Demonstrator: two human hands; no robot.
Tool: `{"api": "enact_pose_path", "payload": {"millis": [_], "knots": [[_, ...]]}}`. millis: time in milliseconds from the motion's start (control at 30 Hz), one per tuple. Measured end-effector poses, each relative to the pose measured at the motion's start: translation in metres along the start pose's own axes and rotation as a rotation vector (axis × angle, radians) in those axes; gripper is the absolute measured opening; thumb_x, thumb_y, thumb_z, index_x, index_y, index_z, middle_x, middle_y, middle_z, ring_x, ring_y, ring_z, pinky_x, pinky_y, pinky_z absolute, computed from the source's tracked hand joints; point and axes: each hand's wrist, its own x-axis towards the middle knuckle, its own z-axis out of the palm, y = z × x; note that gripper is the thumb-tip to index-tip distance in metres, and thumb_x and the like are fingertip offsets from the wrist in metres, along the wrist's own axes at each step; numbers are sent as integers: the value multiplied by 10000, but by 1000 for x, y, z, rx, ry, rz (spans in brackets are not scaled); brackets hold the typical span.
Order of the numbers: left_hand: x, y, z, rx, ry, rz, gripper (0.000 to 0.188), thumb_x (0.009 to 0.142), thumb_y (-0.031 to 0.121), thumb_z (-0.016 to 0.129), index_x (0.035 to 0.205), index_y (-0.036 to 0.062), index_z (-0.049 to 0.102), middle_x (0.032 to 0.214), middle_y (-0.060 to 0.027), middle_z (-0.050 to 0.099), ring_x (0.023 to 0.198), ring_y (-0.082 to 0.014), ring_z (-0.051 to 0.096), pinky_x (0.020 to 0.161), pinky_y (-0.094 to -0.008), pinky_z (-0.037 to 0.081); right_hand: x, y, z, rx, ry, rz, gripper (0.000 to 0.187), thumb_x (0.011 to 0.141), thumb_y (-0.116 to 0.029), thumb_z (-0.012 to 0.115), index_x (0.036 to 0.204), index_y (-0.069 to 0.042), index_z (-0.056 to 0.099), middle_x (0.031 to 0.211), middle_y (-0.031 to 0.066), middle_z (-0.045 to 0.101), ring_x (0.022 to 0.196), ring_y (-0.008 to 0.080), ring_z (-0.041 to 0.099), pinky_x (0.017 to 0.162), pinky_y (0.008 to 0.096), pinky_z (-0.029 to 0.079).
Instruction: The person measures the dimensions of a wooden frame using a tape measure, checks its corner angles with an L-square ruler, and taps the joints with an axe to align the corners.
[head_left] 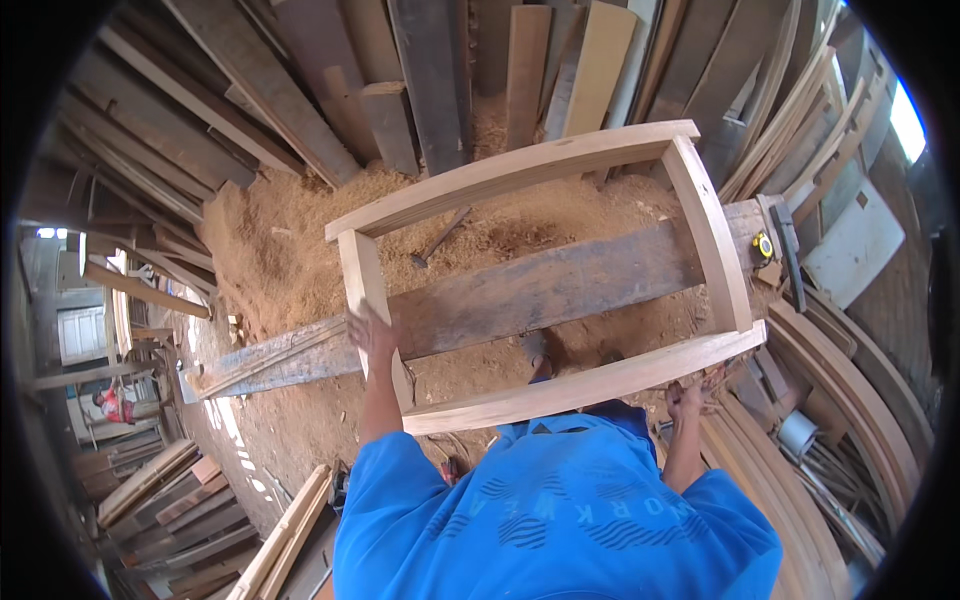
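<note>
A rectangular frame of pale wood (560, 388) lies across a worn plank bench (540, 295). My left hand (373, 333) grips the frame's left crosspiece, its fingers over one side and its thumb toward the other. Just beyond the near rail, toward its right end, my right hand (686, 402) is closed in a fist. Whatever it holds is too small and dark to name. A hammer (440, 238) rests on the sawdust, seen through the frame's opening. To the right of the frame, a yellow and black tape measure (763, 246) sits on the bench end.
Sawdust (270, 235) is heaped behind the bench. Boards (430, 90) lean along the far side. A dark metal clamp or vise bar (787, 255) crosses the bench's right end. Long planks (770, 480) lie at right, and a thin strip (270, 355) lies on the bench's left end.
</note>
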Motion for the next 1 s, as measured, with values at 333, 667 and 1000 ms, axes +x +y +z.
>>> {"api": "enact_pose_path", "payload": {"millis": [333, 667, 1000], "knots": [[114, 241, -50, 224, 202, 761, 1005, 781, 493, 737, 1576, 166, 216, 1578, -217, 288, 1428, -399, 313, 1138, -550, 275, -53, 52, 63, 258, -385, -181, 362, 989, -284, 562, 1277, -64, 562, 1211, 147, 649, 1081, 334, 633, 943, 530, 531], [148, 276, -36, 327, 34, 731, 821, 776, 353, 805, 1463, 204, 383, 1444, -157, 472, 1372, -378, 394, 1115, -498, 336, -79, 49, 76, 314, -393, -228, 290, 992, -222, 512, 1137, 0, 629, 1015, 162, 699, 871, 323, 691, 778, 500, 592], [156, 272, -28, 249, 84, 775, 719, 724, 322, 831, 1309, 131, 458, 1358, -139, 537, 1279, -347, 494, 1038, -492, 419, -80, 44, 79, 280, -371, -223, 320, 996, -254, 500, 1152, -2, 619, 1022, 174, 698, 895, 335, 691, 797, 506, 589]]}}
